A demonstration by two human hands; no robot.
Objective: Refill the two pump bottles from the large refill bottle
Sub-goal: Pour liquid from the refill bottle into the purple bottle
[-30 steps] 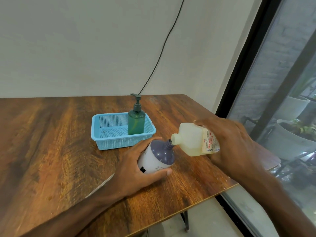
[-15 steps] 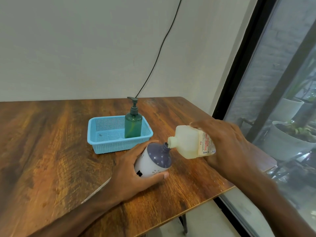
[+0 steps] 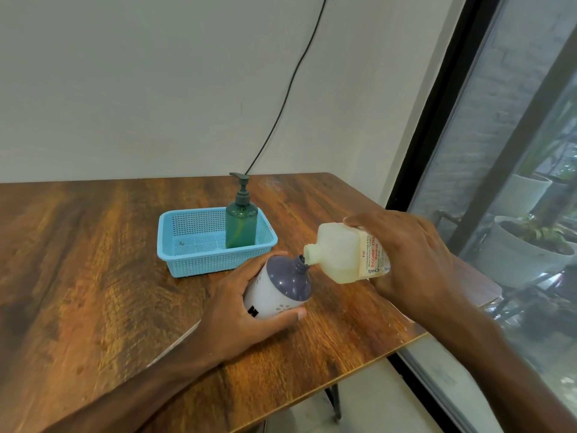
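My left hand (image 3: 240,310) grips a white bottle with a purple top (image 3: 278,289), tilted toward the right, its pump off and its neck open. My right hand (image 3: 409,260) holds the pale yellow refill bottle (image 3: 340,254) tipped on its side. The refill bottle's open mouth touches the neck of the white bottle. A green pump bottle (image 3: 241,223) stands upright, pump on, in the right end of a blue basket (image 3: 190,260).
The wooden table (image 3: 78,276) ends close in front and at the right, beside a black-framed window (image 3: 437,151). A black cable (image 3: 287,95) hangs down the wall behind the basket. Potted plants (image 3: 524,245) stand outside the glass.
The bottles and both hands keep the same pose against each other. The view has shifted slightly, the scene sliding a little left in the frame.
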